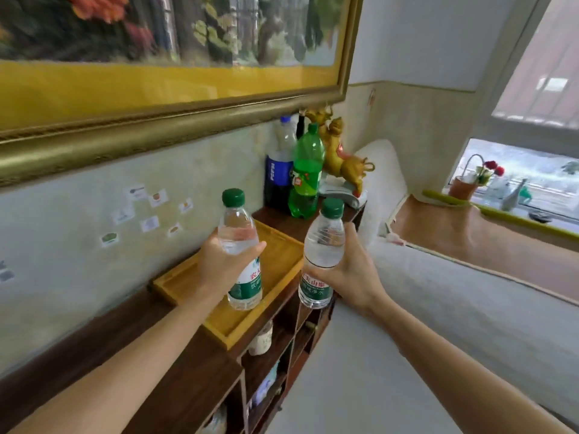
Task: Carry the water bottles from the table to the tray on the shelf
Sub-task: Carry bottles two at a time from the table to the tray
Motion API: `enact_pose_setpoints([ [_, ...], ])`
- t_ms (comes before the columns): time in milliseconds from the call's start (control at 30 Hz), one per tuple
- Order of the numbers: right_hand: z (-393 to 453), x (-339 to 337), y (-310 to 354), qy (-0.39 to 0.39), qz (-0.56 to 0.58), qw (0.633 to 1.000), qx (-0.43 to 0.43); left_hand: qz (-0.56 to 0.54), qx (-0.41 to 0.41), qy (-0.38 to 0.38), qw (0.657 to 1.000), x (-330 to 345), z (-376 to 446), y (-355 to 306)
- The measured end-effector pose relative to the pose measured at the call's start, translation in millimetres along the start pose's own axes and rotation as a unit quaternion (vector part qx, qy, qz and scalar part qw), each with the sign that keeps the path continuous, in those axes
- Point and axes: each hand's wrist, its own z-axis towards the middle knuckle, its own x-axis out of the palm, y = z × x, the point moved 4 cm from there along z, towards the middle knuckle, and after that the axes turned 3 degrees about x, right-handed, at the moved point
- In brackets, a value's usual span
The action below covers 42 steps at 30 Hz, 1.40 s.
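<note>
Both forearms reach forward over a dark wooden shelf [175,380]. Left hand [219,267] wraps its fingers round a water bottle [241,255] with a green cap, held upright above the yellow wooden tray [185,283] on the shelf top. Right hand [354,270] grips a second water bottle [319,261], tilted slightly, just beyond the tray's near edge. Two big soda bottles [305,173] stand behind the tray.
</note>
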Motion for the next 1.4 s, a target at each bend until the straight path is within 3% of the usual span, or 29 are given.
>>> enact_pose_setpoints([
  [300,183,73,-24,0.108,0.054,0.991,-0.055,0.092,0.003,-0.092,0.991,6,112,34],
  [467,265,135,-44,0.203,0.070,0.971,-0.103,0.064,-0.061,-0.196,0.977,21,145,61],
  [700,326,200,-54,0.332,0.089,0.928,-0.147,0.057,-0.118,-0.330,0.935,38,166,83],
  [867,336,229,-59,0.391,0.095,0.902,-0.155,0.061,-0.147,-0.381,0.911,46,174,90],
  [1133,340,233,-70,0.457,0.100,0.870,-0.156,0.099,-0.156,-0.345,0.920,56,177,104],
  [1400,329,248,-95,0.478,0.083,0.866,-0.122,0.165,-0.209,-0.224,0.937,57,154,117],
])
